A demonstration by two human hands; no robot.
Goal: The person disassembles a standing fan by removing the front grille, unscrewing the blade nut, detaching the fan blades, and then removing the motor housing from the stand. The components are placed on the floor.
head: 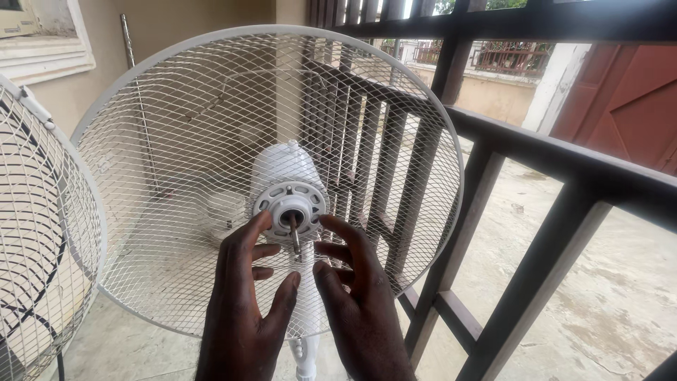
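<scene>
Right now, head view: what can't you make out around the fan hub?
- Fan stand: base cut off by the bottom edge, column partly behind both hands.
- Motor housing: its back is veiled by the rear grille.
- Second grille: cut off by the left edge.
- Left hand and right hand: wrists cut off; palms face away.
- Shaft: tip detail too small.

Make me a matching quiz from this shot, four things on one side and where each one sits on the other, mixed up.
Things:
1. rear fan guard
2. metal shaft
3. second fan guard
4. dark railing

Places:
A. at the far left edge of the view
B. on the right, beside the concrete yard
C. sticking out of the white motor hub, between the left hand and right hand
D. round white mesh ringing the motor hub

Pairs: 1-D, 2-C, 3-A, 4-B
</scene>
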